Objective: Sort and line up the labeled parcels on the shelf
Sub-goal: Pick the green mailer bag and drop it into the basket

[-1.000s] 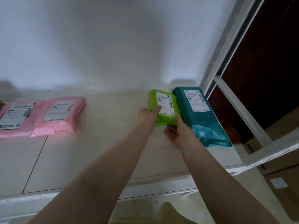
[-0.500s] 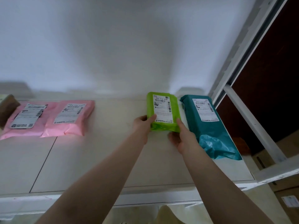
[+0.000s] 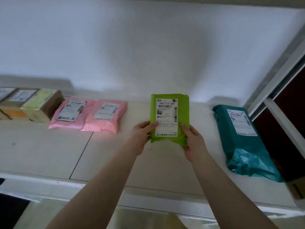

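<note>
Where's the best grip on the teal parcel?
Probably the firm label end of the teal parcel, fingers across its long sides from above. It lies flat, label up, wall on its right; the near end is loose crumpled bag and would likely slip.

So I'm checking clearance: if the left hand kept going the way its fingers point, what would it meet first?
The left hand points right, already gripping the green parcel. Beyond that comes the right hand on the parcel's other side, though depth is hard to judge.
</note>
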Tool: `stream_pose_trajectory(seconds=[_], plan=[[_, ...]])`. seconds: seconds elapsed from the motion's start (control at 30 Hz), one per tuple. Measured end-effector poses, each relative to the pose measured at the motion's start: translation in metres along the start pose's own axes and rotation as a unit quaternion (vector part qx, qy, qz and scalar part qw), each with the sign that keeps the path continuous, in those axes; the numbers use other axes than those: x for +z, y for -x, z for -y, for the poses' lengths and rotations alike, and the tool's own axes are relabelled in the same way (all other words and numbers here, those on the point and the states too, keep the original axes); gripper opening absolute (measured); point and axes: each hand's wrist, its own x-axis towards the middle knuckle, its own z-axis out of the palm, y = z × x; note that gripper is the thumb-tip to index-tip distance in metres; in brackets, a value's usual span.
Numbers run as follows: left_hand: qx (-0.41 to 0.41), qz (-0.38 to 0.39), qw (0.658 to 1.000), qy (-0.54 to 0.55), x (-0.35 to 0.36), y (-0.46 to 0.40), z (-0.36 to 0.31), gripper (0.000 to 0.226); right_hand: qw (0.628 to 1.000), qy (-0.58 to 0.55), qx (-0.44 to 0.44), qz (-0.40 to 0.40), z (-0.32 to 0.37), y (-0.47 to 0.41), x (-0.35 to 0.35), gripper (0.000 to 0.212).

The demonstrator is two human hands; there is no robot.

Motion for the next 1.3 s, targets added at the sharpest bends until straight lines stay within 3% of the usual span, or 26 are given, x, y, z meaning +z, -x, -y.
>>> stream_pose_trajectory(seconds=[0.57, 1.3], plan=[[0.022, -0.045, 0.998, 0.042, -0.055, 0.012, -0.025, 0.01, 0.999, 0.006, 0.011, 0.036, -0.028, 0.006, 0.052, 0.009], [0.019, -0.025, 0.999, 0.035, -0.057, 0.013, -0.028, 0.026, 1.0, 0.008, -0.005, 0.008, -0.03, 0.013, 0.056, 0.012]])
